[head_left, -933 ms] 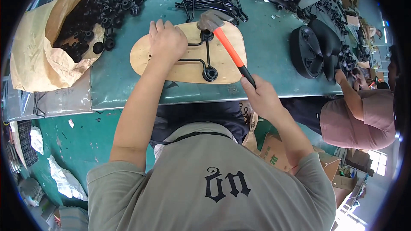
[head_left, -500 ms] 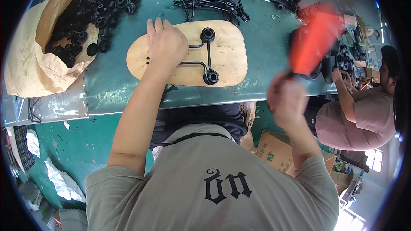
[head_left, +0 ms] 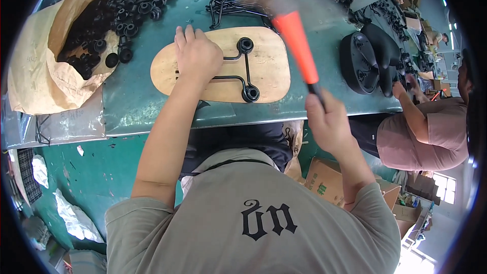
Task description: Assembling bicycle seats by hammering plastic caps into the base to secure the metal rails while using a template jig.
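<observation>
A pale wooden board (head_left: 271, 66) with rounded ends lies flat on the green bench. On it rests a bent black metal rod (head_left: 248, 68), with a black rubber bushing (head_left: 245, 45) at its far corner and another rubber bushing (head_left: 250, 93) at its near one. My left hand (head_left: 199, 56) is curled palm down over the rod's left part, holding it against the board and hiding its end. A hammer (head_left: 298, 45) with an orange and black handle is gripped in my right hand (head_left: 327, 119). Its head is smeared by motion in the air above the board's far right side.
An open paper sack (head_left: 33, 66) spills black rubber bushings (head_left: 134, 7) at the left. Bent black rods (head_left: 223, 7) are heaped at the back. Dark saddle-shaped parts (head_left: 359, 63) sit to the right, near a co-worker (head_left: 416, 137). A cardboard box (head_left: 324, 177) stands below the bench.
The hammer has swung from the right toward the left, over the board, and my right hand has shifted slightly left with it. My left hand stays on the rod.
</observation>
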`<state>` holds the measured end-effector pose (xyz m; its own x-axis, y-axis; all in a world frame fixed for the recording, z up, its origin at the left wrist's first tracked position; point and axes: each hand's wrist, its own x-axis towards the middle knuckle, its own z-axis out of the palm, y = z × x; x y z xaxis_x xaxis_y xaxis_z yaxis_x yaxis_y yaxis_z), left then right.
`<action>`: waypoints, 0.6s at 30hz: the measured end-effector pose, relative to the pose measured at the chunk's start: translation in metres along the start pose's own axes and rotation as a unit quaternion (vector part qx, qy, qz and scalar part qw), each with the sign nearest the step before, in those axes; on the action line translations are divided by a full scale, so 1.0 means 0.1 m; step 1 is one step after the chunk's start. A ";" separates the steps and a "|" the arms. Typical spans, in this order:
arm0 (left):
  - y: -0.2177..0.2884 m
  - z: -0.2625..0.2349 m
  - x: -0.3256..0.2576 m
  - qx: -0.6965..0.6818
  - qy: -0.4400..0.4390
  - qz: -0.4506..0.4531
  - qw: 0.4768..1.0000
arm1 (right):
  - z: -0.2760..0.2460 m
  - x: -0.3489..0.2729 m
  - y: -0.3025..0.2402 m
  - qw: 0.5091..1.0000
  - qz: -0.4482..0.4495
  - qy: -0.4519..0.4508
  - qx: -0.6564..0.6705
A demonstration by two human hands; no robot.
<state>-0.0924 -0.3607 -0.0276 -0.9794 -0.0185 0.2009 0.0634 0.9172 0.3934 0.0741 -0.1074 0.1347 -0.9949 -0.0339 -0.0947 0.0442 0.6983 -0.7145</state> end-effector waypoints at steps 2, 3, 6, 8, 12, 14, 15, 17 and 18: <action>0.02 -0.02 0.00 -0.012 -0.004 -0.001 1.000 | 0.04 0.03 0.07 0.990 0.026 -0.027 -0.137; 0.05 -0.05 0.01 -0.027 -0.008 0.000 1.000 | 0.07 -0.01 0.17 0.984 0.057 -0.041 -0.161; -0.04 0.07 0.08 0.018 -0.027 0.003 0.999 | -0.03 0.06 0.19 0.985 0.101 -0.048 -0.130; -0.01 0.03 0.04 0.007 -0.021 -0.001 1.000 | -0.11 0.11 0.09 0.980 0.182 -0.008 -0.076; -0.03 0.04 0.01 0.004 -0.006 0.002 1.000 | -0.17 0.03 0.06 0.987 0.151 0.029 0.042; -0.05 0.05 0.00 -0.019 0.012 0.006 1.000 | -0.17 0.01 0.22 0.989 0.133 0.058 0.003; -0.06 0.04 0.00 -0.044 0.031 0.005 0.999 | -0.16 0.00 0.33 0.989 0.114 0.083 -0.041; -0.05 -0.01 -0.02 -0.080 0.043 0.008 0.996 | -0.14 -0.04 0.59 0.983 0.127 0.111 -0.072; -0.05 -0.05 -0.03 -0.116 0.057 0.005 0.992 | -0.12 -0.04 0.73 0.976 0.136 0.133 -0.106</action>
<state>-0.0888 -0.3676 -0.0261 -0.9512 -0.0670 0.3012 0.1285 0.8014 0.5842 0.0807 -0.0480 0.0910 -0.9388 0.3396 -0.0575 0.3176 0.7889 -0.5261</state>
